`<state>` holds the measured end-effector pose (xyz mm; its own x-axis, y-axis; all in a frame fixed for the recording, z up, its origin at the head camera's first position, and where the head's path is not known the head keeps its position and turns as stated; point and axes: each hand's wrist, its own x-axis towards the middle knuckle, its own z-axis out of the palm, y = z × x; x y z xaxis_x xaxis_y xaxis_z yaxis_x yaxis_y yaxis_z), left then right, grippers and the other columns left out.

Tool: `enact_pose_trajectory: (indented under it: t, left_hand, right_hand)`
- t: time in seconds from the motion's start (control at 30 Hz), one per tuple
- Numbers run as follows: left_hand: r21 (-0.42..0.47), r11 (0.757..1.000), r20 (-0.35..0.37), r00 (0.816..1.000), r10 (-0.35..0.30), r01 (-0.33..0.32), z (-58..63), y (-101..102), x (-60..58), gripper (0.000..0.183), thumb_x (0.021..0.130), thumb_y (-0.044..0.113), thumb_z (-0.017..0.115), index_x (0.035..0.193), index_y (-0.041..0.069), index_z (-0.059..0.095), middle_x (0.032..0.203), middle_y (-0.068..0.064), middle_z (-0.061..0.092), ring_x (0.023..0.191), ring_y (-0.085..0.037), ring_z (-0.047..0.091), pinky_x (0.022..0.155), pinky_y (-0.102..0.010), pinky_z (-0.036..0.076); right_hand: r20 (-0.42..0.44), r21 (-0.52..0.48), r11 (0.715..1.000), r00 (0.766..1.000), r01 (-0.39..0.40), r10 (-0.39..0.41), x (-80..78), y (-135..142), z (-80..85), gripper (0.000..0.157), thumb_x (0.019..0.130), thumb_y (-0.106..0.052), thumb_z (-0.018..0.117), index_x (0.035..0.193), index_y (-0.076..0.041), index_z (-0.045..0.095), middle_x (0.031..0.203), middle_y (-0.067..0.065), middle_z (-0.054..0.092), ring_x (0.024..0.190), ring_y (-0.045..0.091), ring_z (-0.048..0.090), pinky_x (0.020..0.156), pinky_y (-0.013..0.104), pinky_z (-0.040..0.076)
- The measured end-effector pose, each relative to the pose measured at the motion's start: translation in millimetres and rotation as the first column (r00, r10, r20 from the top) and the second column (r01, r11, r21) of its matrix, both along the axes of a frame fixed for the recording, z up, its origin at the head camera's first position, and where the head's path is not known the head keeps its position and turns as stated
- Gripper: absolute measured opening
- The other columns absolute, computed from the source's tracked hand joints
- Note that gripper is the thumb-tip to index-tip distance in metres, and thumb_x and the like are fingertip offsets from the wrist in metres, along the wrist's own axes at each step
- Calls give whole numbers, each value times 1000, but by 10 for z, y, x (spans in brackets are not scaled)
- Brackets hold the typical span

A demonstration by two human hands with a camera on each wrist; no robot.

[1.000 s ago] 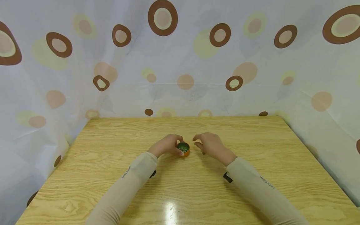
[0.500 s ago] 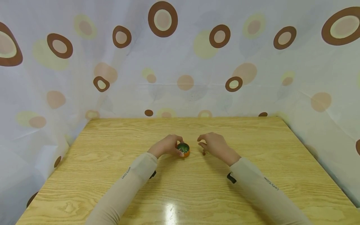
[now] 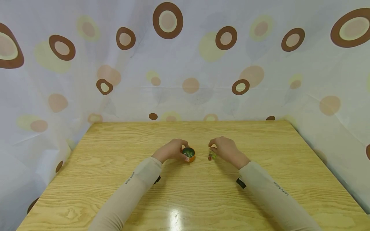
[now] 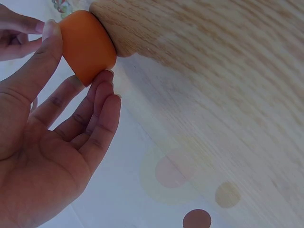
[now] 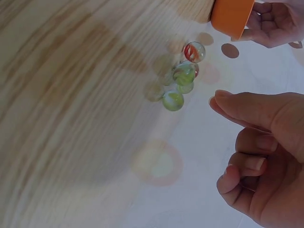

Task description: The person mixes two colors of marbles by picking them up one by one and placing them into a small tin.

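A small orange bowl (image 3: 192, 157) stands on the table, its inside dark green and glossy. My left hand (image 3: 172, 150) grips its side between thumb and fingers, also plain in the left wrist view, where the bowl's orange wall (image 4: 88, 45) faces the camera. Whether anything lies inside the bowl is too small to tell. To the bowl's right, several glass marbles (image 5: 184, 74) lie clustered on the table, some with green swirls, some red. Beside them hovers my right hand (image 3: 226, 149), thumb and forefinger close together, other fingers loosely curled, with nothing seen between them.
The light wooden table (image 3: 138, 199) is glossy and reflects light near its front edge. A pale curtain (image 3: 190, 57) with brown and yellow circles hangs behind it and along both sides.
My right hand has drawn away to the right from the bowl, and more of the marbles now show beside it. The left hand and the bowl have stayed in place.
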<state>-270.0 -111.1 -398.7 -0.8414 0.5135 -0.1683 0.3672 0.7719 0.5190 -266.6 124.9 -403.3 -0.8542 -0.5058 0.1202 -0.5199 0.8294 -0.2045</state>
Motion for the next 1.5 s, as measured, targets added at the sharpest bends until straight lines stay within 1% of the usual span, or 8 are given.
enact_pose_trajectory:
  t: [0.17, 0.27, 0.43, 0.63, 0.97, 1.23, 1.3, 1.5]
  left_hand:
    - [-6, 1000, -12, 1000, -8, 8, -4, -2, 6, 46, 80, 20, 80, 118, 3, 62, 88, -10, 61, 75, -18, 52, 71, -30, 46]
    - [-11, 1000, -14, 1000, -8, 8, -5, -3, 8, 46, 80, 20, 80, 118, 3, 62, 87, -8, 60, 75, -18, 52, 71, -30, 46]
    - [-7, 1000, -17, 1000, -9, 9, -2, -3, 6, 46, 80, 20, 80, 118, 3, 62, 86, -9, 60, 74, -18, 52, 70, -30, 45]
    - [-10, 1000, -16, 1000, -11, 11, -1, -1, 5, 47, 80, 20, 80, 120, 2, 62, 92, -14, 62, 75, -18, 52, 72, -31, 46]
    - [-4, 1000, -18, 1000, -17, 17, -9, -4, 1, 46, 81, 20, 80, 119, 2, 62, 93, -14, 62, 75, -18, 52, 71, -31, 46]
    - [-9, 1000, -16, 1000, -14, 14, -12, -1, -5, 46, 81, 20, 80, 119, 2, 62, 96, -16, 63, 77, -18, 52, 73, -32, 46]
    - [-11, 1000, -18, 1000, -14, 14, -19, -3, -6, 46, 81, 20, 80, 120, 2, 62, 96, -15, 63, 77, -19, 52, 74, -32, 46]
    - [-8, 1000, -21, 1000, -18, 18, -45, -5, -23, 46, 80, 21, 80, 119, 3, 62, 87, -8, 60, 75, -17, 52, 71, -30, 46]
  right_hand:
    - [29, -2, 1000, 1000, 4, -4, -20, 39, -35, 15, 88, -11, 70, 101, -4, 73, 100, 14, 71, 68, 21, 66, 53, 29, 50]
    - [36, 3, 1000, 999, 5, -5, -35, 51, -55, 13, 88, -10, 71, 99, -4, 74, 99, 13, 71, 67, 20, 66, 52, 28, 49]
    - [40, 21, 1000, 999, 4, -5, -55, 54, -81, 12, 87, -10, 71, 97, -4, 74, 99, 12, 71, 70, 22, 67, 53, 30, 51]
    - [53, 37, 999, 999, 3, -5, -71, 42, -106, 12, 87, -11, 71, 97, -5, 74, 100, 12, 71, 72, 23, 68, 54, 31, 51]
    - [51, 36, 999, 999, -11, 9, -62, 22, -93, 12, 87, -12, 71, 97, -5, 74, 98, 13, 71, 70, 22, 67, 54, 31, 51]
    - [59, 48, 999, 998, -8, 5, -56, 16, -85, 10, 87, -9, 71, 96, -6, 75, 101, 13, 70, 73, 24, 67, 54, 32, 51]
    - [58, 46, 999, 998, -6, 3, -56, 16, -82, 10, 87, -8, 72, 96, -6, 75, 101, 13, 70, 74, 25, 67, 55, 32, 51]
    - [57, 38, 999, 998, 2, -4, -74, 14, -80, 11, 87, -9, 72, 96, -4, 75, 103, 15, 70, 77, 27, 68, 58, 35, 53]
